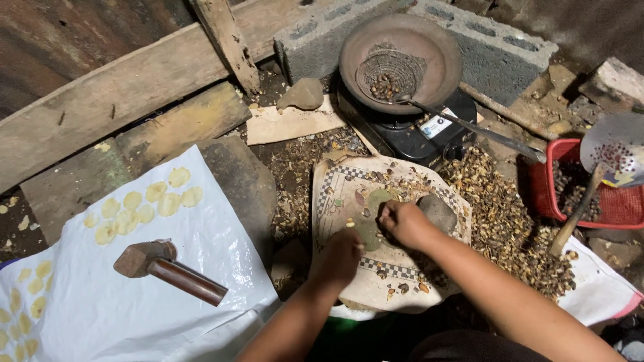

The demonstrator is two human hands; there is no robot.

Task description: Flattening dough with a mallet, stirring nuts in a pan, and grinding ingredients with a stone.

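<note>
My right hand (404, 222) is closed over something small at the middle of a worn patterned tile (376, 281) on the ground; what it pinches is too small to tell. My left hand (342, 253) rests just below and left of it, fingers curled with a pale bit at the fingertips. A grey stone (437, 211) lies on the tile right beside my right hand. Dark nut shells (500, 221) are scattered over the tile and heaped to its right.
A white sheet (134, 302) at left carries flattened pale discs (144, 204) and a hammer (168, 267). Behind the tile a black stove (419, 131) holds a pan (402, 57) with a wire strainer. A red basket (590, 191) and perforated ladle (614, 144) sit right. Wooden planks lie behind.
</note>
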